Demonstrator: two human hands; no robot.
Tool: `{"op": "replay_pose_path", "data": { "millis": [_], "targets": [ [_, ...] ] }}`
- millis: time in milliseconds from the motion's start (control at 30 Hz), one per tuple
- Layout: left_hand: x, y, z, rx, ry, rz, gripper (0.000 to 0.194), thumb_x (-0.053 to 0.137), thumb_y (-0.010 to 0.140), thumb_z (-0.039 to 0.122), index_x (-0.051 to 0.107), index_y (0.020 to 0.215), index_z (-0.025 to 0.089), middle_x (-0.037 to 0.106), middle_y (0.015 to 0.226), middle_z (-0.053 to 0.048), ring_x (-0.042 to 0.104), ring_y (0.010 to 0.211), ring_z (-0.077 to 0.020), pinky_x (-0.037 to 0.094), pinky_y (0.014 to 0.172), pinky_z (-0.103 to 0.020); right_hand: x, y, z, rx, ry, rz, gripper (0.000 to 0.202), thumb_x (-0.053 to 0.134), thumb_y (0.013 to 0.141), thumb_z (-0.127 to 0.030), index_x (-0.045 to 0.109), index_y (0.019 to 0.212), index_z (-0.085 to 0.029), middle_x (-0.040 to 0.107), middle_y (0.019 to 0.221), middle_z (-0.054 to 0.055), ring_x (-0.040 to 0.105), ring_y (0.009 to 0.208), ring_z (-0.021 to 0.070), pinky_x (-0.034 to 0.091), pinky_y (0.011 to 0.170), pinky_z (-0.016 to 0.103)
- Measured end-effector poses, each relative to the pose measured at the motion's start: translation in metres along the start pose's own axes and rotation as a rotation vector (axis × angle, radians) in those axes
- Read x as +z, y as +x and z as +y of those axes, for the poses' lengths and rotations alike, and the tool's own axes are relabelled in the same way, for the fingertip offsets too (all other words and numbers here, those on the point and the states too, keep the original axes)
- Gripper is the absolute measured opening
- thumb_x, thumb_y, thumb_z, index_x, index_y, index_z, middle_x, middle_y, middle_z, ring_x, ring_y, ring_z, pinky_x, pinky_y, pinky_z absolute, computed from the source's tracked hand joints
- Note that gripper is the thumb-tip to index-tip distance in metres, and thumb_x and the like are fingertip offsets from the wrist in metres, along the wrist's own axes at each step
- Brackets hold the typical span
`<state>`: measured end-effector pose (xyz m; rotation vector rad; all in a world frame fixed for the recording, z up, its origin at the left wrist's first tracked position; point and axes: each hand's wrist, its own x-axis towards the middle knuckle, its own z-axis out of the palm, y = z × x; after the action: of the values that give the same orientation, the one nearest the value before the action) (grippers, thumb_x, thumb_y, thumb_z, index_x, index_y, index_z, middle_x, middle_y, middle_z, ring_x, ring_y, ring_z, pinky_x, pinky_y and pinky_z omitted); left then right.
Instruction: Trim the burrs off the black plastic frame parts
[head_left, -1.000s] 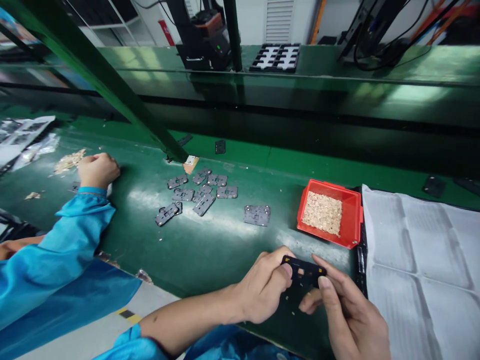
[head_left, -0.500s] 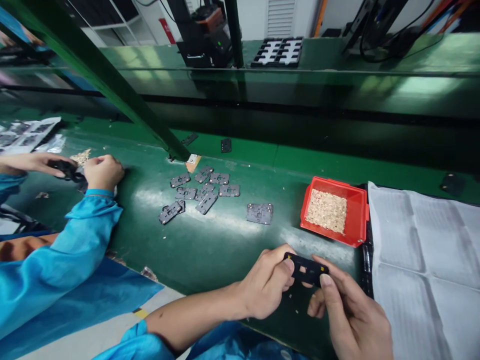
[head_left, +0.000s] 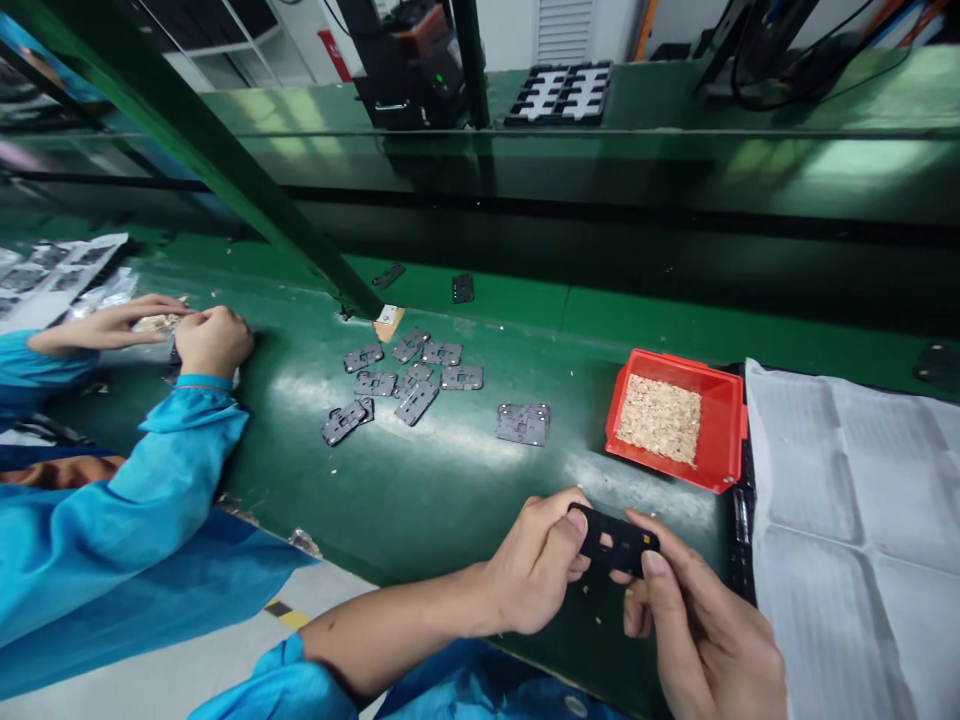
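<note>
A flat black plastic plate [head_left: 621,545] with small cut-outs is held level above the near edge of the bench. My left hand [head_left: 536,565] pinches its left end, thumb on top. At its right end my right hand [head_left: 701,610] grips with thumb and fingers; a small yellow spot shows by that thumb. Beyond my hands lies a small dark grey stack of plates [head_left: 523,424]. Further left, several similar grey plates [head_left: 416,402] are scattered on the green bench [head_left: 420,490].
A red bin [head_left: 720,425] holds many small beige pieces [head_left: 660,418]. White sheeting [head_left: 832,500] covers a black tray at right. On the left, a co-worker's hands [head_left: 214,340] work near a beige pile. A green post [head_left: 247,200] slants across the bench; two dark pieces [head_left: 463,289] lie behind.
My hands stay on the black plate, which has tilted slightly; its left yellow spot is now covered by my left thumb. The co-worker's far hand has moved right, toward the beige pile.
</note>
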<state>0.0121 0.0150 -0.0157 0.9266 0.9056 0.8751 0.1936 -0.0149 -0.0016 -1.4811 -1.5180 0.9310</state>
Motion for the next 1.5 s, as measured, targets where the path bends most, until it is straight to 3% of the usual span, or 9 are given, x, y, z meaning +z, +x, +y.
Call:
{"op": "replay_pose_path", "data": {
  "millis": [233, 367, 467, 567, 700, 933, 1233, 1500],
  "targets": [
    [0.000, 0.000, -0.003, 0.011, 0.100, 0.116, 0.055, 0.040, 0.108, 0.066, 0.049, 0.080, 0.020, 0.043, 0.061, 0.004, 0.033, 0.050, -0.0085, 0.028, 0.048, -0.022, 0.003, -0.003, 0.001, -0.138, -0.065, -0.027, 0.028, 0.060, 0.107, -0.023, 0.076, 0.129, -0.027, 0.066, 0.065, -0.005, 0.065, 0.050, 0.0127, 0.057, 0.059, 0.022],
    [0.008, 0.001, -0.002, -0.066, 0.006, 0.222, 0.048, 0.044, 0.106, 0.055, 0.044, 0.073, 0.020, 0.045, 0.061, 0.003, 0.034, 0.052, -0.0086, 0.025, 0.048, -0.021, 0.010, -0.006, 0.002, -0.094, -0.074, 0.011, 0.029, 0.059, 0.107, -0.024, 0.077, 0.129, -0.029, 0.068, 0.069, -0.004, 0.064, 0.052, 0.0129, 0.058, 0.064, 0.024],
    [0.013, 0.001, 0.000, -0.113, -0.085, 0.293, 0.044, 0.046, 0.106, 0.050, 0.041, 0.073, 0.021, 0.044, 0.064, 0.005, 0.030, 0.051, -0.0067, 0.023, 0.047, -0.020, 0.010, -0.003, 0.004, -0.082, -0.059, -0.008, 0.030, 0.058, 0.108, -0.027, 0.076, 0.132, -0.026, 0.080, 0.088, 0.002, 0.075, 0.065, 0.0160, 0.063, 0.069, 0.025],
    [0.012, -0.004, 0.002, -0.149, -0.150, 0.197, 0.041, 0.042, 0.110, 0.052, 0.043, 0.082, 0.021, 0.043, 0.063, 0.007, 0.026, 0.050, -0.0063, 0.024, 0.048, -0.019, 0.004, 0.003, 0.007, -0.039, -0.024, -0.045, 0.029, 0.060, 0.107, -0.032, 0.077, 0.130, -0.024, 0.084, 0.101, 0.005, 0.080, 0.074, 0.0194, 0.065, 0.066, 0.024],
    [0.009, -0.011, 0.003, -0.135, -0.088, 0.083, 0.043, 0.040, 0.112, 0.058, 0.045, 0.090, 0.022, 0.042, 0.062, 0.008, 0.031, 0.052, -0.0082, 0.030, 0.052, -0.020, -0.001, 0.008, 0.008, 0.058, 0.095, -0.078, 0.024, 0.062, 0.108, -0.034, 0.078, 0.123, -0.025, 0.074, 0.070, -0.002, 0.071, 0.058, 0.0158, 0.062, 0.059, 0.021],
    [0.012, -0.013, 0.004, -0.027, 0.104, 0.083, 0.047, 0.035, 0.115, 0.058, 0.043, 0.087, 0.022, 0.039, 0.062, 0.008, 0.029, 0.051, -0.0078, 0.026, 0.053, -0.023, 0.011, 0.008, 0.007, 0.129, 0.221, 0.022, 0.015, 0.066, 0.106, -0.033, 0.077, 0.107, -0.024, 0.063, 0.066, -0.004, 0.060, 0.049, 0.0094, 0.052, 0.051, 0.017],
    [0.014, -0.014, 0.002, -0.064, 0.023, 0.107, 0.043, 0.035, 0.116, 0.053, 0.042, 0.087, 0.022, 0.034, 0.061, 0.010, 0.023, 0.051, -0.0073, 0.024, 0.050, -0.021, 0.018, 0.007, 0.001, 0.167, 0.329, 0.017, 0.020, 0.060, 0.110, -0.031, 0.077, 0.107, -0.022, 0.056, 0.071, -0.005, 0.056, 0.050, 0.0073, 0.047, 0.050, 0.017],
    [0.013, -0.015, 0.002, -0.032, 0.080, 0.078, 0.045, 0.032, 0.117, 0.053, 0.041, 0.086, 0.023, 0.036, 0.060, 0.009, 0.028, 0.052, -0.0084, 0.026, 0.051, -0.022, 0.017, 0.008, -0.003, 0.160, 0.346, 0.058, 0.020, 0.063, 0.108, -0.033, 0.078, 0.101, -0.022, 0.058, 0.069, -0.004, 0.056, 0.046, 0.0075, 0.046, 0.047, 0.018]
  ]
}}
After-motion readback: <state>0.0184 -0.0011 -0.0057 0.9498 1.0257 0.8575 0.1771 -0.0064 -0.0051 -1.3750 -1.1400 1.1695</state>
